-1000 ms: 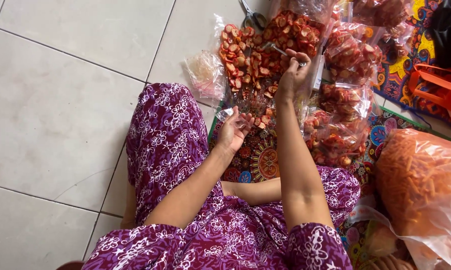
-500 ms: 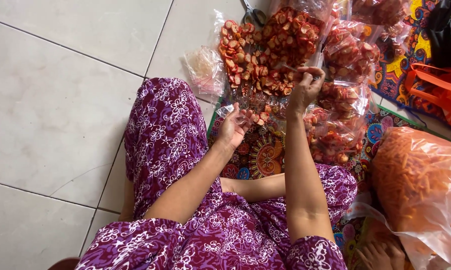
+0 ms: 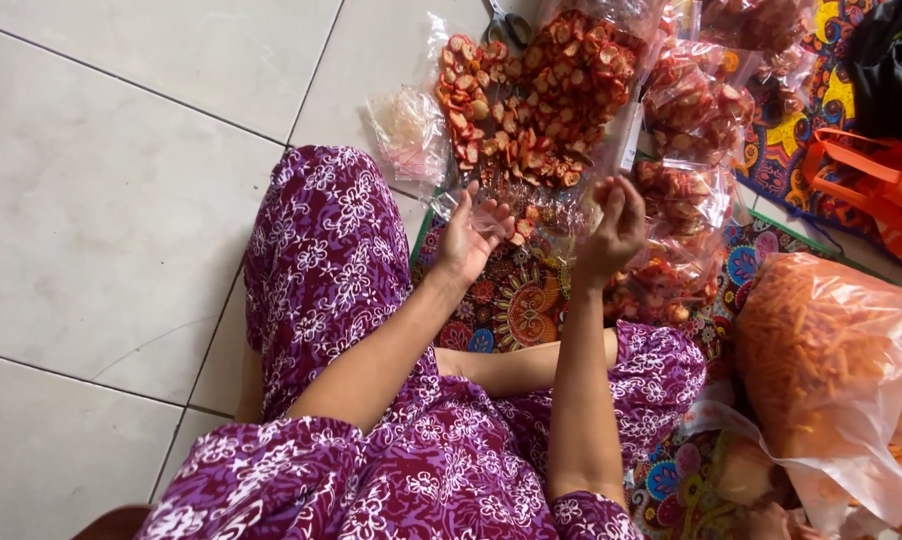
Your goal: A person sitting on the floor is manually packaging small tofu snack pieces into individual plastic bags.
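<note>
Now our right hand (image 3: pixel 611 222) has drawn back from the chip pile (image 3: pixel 536 100), fingers loosely curled. Our left hand (image 3: pixel 468 240) pinches a small clear bag (image 3: pixel 506 215). Filled clear packets (image 3: pixel 686 200) lie right, beside a big orange-snack bag (image 3: pixel 821 370).

Left hand (image 3: pixel 468 238) is palm up over the patterned mat (image 3: pixel 516 305), fingers curled on a small clear bag (image 3: pixel 511 205) with a few red chips inside. Right hand (image 3: pixel 611 228) is raised just beside it, fingers bent, touching the bag's edge. Beyond them a heap of red chips (image 3: pixel 541 95) on plastic, scissors (image 3: pixel 508 22) above, filled bags (image 3: pixel 696 100) to the right, a big orange sack (image 3: pixel 821 365) near the knee.
</note>
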